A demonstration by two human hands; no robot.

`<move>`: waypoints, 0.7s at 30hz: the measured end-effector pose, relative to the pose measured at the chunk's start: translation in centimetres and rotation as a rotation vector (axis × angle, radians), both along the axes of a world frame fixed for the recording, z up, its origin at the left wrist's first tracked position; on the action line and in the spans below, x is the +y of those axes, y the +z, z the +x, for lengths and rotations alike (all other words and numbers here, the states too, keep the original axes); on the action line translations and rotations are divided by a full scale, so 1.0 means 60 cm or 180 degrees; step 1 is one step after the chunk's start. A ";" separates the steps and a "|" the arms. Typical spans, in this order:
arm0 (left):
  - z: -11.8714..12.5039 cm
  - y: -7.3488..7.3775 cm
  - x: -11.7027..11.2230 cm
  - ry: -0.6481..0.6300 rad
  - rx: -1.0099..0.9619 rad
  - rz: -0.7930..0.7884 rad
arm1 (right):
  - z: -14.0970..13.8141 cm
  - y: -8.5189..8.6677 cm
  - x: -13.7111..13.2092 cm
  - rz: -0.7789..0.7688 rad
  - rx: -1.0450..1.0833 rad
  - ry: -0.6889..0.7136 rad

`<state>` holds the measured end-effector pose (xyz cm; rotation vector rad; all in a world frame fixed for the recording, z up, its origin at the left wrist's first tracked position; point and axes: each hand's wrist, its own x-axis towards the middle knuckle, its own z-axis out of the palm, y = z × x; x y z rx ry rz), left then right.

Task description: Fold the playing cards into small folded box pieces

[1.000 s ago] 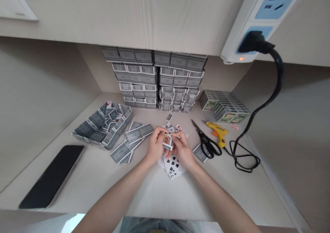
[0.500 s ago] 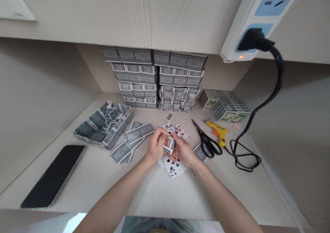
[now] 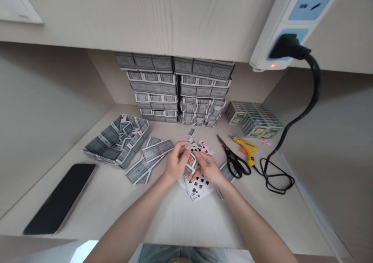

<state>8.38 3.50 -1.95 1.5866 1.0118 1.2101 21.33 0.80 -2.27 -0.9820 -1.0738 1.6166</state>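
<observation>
Table: pale table [image 3: 113, 204] in an alcove, card-back stacks [image 3: 157, 88] along the far edge.
Phone: dark phone [image 3: 60, 199], near-left corner.
Tray: card-built tray [image 3: 128, 155] by the left edge, loose cards inside.
Strips: patterned card strips [image 3: 157, 150] overlapping, between tray and left hand.
Left hand: left hand [image 3: 176, 162] pinching face card [image 3: 191, 161] at its left side, thumb on top.
Face card: mid-table, between both hands, over the loose pile; picture side up, tilted, grey pattern along the lower border. Looks folded; can't confirm.
Handling: should be very light, springy, slick-faced; likely creases if squeezed. Best held by opposite edges, light pressure.
Right hand: right hand [image 3: 209, 168] grasping the card's right side, thumb near the upper right, fingers partly hidden underneath.
Pile: loose cards [image 3: 196, 193] below and beyond the hands, spades toward the near edge.
Scissors: black scissors [image 3: 237, 165], right of the right hand.
Glue gun: yellow glue gun [image 3: 247, 149] toward the right edge, just beside the scissors.
</observation>
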 end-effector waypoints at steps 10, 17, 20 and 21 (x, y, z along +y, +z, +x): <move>0.001 0.000 0.008 -0.0061 0.0238 -0.0060 | 0.006 0.006 -0.001 0.0280 -0.0252 -0.0114; 0.003 -0.007 0.006 -0.0183 0.0251 -0.0088 | 0.008 0.005 -0.004 0.0312 -0.0473 -0.0272; 0.002 -0.007 0.006 -0.0157 0.0330 -0.0079 | 0.005 0.009 -0.006 0.0395 -0.0781 -0.0413; 0.001 -0.006 0.007 -0.0143 0.0365 -0.0070 | 0.004 0.010 -0.007 0.0426 -0.0855 -0.0423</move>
